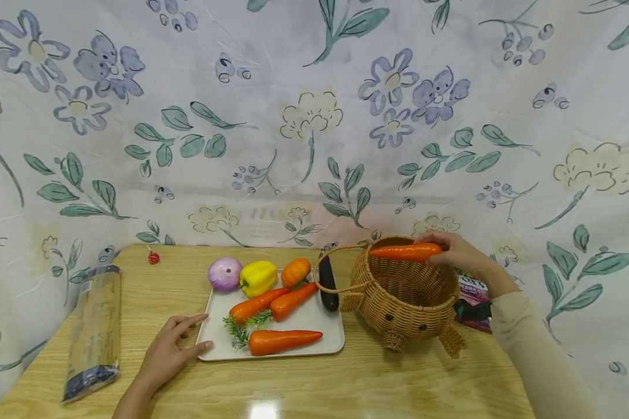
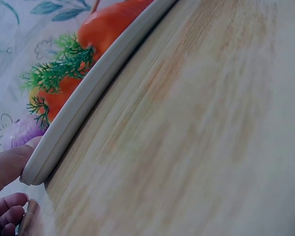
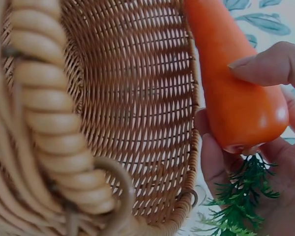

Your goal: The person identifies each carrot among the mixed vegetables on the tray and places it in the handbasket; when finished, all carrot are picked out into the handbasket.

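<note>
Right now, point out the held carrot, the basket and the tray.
Held carrot point(image 3: 225, 96): right wrist view, on the middle of its orange body.
Basket point(image 1: 406, 318): head view, on the woven front wall.
Tray point(image 1: 309, 317): head view, on a bare part of its surface.

Head: bright, tabletop glare | left wrist: dim, soft | right wrist: carrot highlight
</note>
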Demonstrator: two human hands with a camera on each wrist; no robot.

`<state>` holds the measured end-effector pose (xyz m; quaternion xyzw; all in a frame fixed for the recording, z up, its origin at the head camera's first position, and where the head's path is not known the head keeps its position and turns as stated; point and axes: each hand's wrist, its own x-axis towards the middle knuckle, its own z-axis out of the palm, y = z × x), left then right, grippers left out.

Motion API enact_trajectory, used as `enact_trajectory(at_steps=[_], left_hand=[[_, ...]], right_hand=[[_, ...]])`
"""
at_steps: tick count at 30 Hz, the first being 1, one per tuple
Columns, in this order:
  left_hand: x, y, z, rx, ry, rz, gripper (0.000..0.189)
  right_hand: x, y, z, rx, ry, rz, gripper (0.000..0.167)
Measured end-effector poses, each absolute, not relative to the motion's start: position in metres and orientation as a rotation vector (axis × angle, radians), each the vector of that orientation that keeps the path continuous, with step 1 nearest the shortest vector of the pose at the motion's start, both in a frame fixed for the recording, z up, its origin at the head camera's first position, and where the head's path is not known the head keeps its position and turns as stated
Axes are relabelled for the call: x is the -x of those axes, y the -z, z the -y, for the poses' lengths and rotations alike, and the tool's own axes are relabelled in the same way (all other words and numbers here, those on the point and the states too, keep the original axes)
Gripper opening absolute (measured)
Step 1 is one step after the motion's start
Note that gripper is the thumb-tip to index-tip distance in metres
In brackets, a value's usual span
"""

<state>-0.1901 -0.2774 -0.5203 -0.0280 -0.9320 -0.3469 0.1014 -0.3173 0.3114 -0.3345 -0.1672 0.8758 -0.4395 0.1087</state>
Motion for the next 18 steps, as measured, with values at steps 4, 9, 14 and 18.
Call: enact_trajectory(at_steps=[4,9,14,18], left_hand=[[0.189,0.521,0.278,0.083,1.029,2.746,0.059],[0.188,0.522,0.276,0.073,1.030,2.752,0.059],[0.188,0.520,0.276,0.071,1.030,2.751,0.058],[0.189,0.520,0.276,0.069,1.029,2.753,0.059]], right_hand=[[0.323,0.336,-0.309,0.520,1.244,-2.572,0.045],[0.329,0.338,-0.304,0.516,1.179,-2.571,0.043],[0.334,0.338,-0.297,0.499,1.104,-2.589,0.042],[0.340,0.338,-0.291,0.509,1.059,-2.580,0.045]])
